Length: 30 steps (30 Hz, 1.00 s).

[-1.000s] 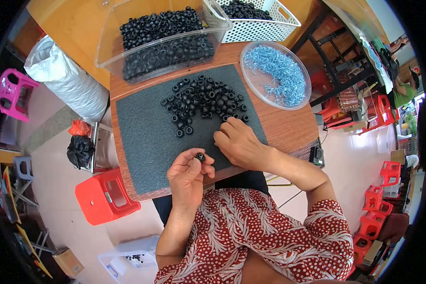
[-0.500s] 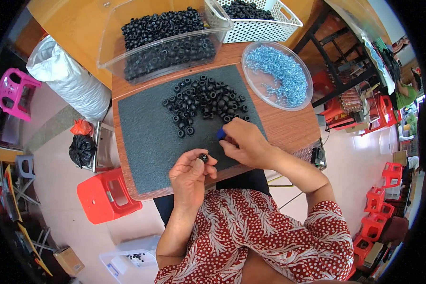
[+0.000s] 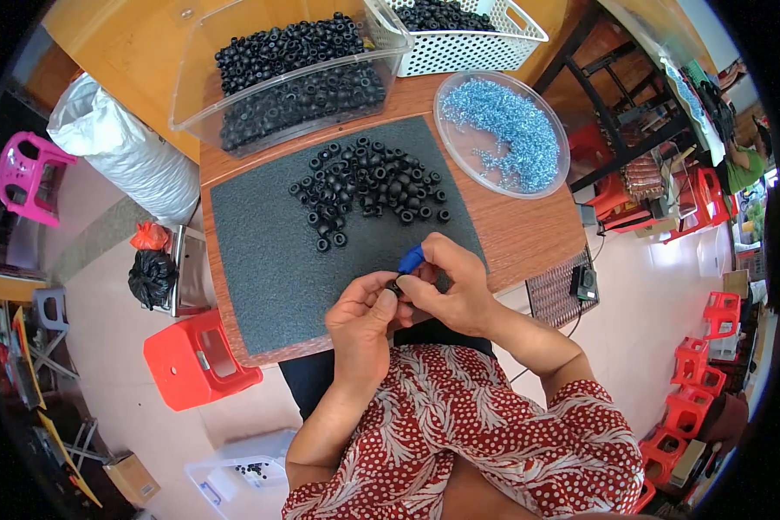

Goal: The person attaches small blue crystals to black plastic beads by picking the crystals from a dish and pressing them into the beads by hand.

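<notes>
My left hand (image 3: 361, 314) is closed, pinching a small black ring-shaped part (image 3: 393, 286) between thumb and fingertips, just over the near edge of the mat. Against it comes my right hand (image 3: 453, 282), also closed, with a short blue piece (image 3: 412, 258) at its thumb and index finger. The blue piece points down toward the black part; its kind cannot be made out, and its lower end is hidden by the fingers. Beyond both hands, a loose arc of similar black parts (image 3: 381, 178) lies on the dark grey mat (image 3: 260, 260).
A clear plastic bin (image 3: 182, 121) of black parts stands at the back left, beside a white perforated basket (image 3: 468, 56) with more. At right, a round clear tray (image 3: 566, 165) holds tiny light-blue pieces. A red stool (image 3: 178, 368) stands left of the wooden table (image 3: 529, 234).
My right hand has moved left and nearer to me, bringing the blue piece to the black part. My left hand has shifted slightly right, still pinching that part.
</notes>
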Each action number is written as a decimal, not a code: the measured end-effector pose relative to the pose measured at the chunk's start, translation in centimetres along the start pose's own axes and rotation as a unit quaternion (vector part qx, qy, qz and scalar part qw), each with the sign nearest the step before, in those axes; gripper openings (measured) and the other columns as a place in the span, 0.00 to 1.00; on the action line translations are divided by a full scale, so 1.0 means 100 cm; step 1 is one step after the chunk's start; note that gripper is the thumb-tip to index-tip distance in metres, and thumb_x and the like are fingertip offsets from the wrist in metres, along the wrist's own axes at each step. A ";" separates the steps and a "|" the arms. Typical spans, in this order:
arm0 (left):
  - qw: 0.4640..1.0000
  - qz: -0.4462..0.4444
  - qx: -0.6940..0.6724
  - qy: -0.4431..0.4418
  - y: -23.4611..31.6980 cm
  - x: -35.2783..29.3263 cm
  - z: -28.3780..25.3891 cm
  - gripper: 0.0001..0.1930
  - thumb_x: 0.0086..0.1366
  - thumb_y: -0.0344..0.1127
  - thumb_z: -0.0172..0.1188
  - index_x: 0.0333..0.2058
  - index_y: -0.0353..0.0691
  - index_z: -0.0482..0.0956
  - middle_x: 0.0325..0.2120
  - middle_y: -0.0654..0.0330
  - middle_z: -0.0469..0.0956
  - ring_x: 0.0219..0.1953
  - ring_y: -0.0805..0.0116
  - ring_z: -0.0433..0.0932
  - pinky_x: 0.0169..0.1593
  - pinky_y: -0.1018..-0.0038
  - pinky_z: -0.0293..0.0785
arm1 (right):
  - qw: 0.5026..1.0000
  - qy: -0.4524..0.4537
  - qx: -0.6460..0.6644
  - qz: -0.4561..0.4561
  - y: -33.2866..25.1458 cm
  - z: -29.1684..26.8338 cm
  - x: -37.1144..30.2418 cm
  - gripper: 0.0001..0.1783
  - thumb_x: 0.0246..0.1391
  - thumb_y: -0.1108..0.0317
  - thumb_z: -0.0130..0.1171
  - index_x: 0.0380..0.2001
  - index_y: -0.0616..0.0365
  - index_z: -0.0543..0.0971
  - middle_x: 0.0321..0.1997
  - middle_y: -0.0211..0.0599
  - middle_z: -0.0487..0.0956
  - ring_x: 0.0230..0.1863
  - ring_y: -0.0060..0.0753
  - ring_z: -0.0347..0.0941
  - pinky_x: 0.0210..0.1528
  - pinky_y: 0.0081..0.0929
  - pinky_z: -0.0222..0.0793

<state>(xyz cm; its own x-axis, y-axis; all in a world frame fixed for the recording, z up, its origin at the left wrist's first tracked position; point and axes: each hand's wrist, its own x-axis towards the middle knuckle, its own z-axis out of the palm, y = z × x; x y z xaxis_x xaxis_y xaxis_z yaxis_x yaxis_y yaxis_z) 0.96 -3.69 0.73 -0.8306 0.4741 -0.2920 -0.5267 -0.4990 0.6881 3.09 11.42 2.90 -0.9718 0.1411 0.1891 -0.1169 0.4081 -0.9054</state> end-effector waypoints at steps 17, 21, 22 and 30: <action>0.999 0.022 0.027 -0.027 -0.006 -0.001 0.013 0.11 0.63 0.28 0.55 0.43 0.32 0.73 0.31 0.58 0.77 0.28 0.74 0.75 0.34 0.79 0.73 | 0.944 0.007 0.314 0.104 0.007 -0.008 -0.020 0.05 0.53 0.81 0.51 0.34 0.67 0.72 0.32 0.33 0.72 0.33 0.22 0.75 0.35 0.21 0.77; 0.999 0.015 0.028 -0.026 -0.007 -0.001 0.014 0.11 0.63 0.28 0.55 0.43 0.32 0.73 0.32 0.57 0.78 0.29 0.73 0.75 0.34 0.78 0.74 | 0.950 0.011 0.304 0.075 0.009 -0.009 -0.021 0.05 0.53 0.81 0.50 0.34 0.67 0.72 0.31 0.32 0.72 0.33 0.23 0.75 0.34 0.22 0.79; 0.999 0.014 0.029 -0.027 -0.007 0.000 0.014 0.11 0.63 0.28 0.55 0.43 0.32 0.73 0.32 0.57 0.78 0.29 0.73 0.75 0.34 0.78 0.74 | 0.938 0.013 0.335 0.087 0.008 -0.009 -0.022 0.05 0.53 0.82 0.50 0.35 0.66 0.72 0.32 0.32 0.72 0.33 0.23 0.75 0.33 0.23 0.79; 0.999 0.012 0.028 -0.020 -0.010 0.001 0.019 0.11 0.62 0.28 0.55 0.43 0.31 0.73 0.31 0.57 0.78 0.28 0.73 0.75 0.34 0.79 0.74 | 0.938 0.083 0.322 0.097 0.008 -0.001 -0.029 0.06 0.53 0.82 0.52 0.35 0.67 0.74 0.34 0.31 0.71 0.30 0.18 0.73 0.30 0.15 0.71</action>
<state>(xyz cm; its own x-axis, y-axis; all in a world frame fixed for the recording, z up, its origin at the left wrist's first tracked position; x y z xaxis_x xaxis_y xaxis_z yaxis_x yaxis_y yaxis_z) 1.80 -1.78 1.26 -0.8349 0.4912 -0.2483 -0.4942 -0.4707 0.7309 5.85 11.47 1.64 -0.9484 0.3169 0.0050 -0.0926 -0.2622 -0.9606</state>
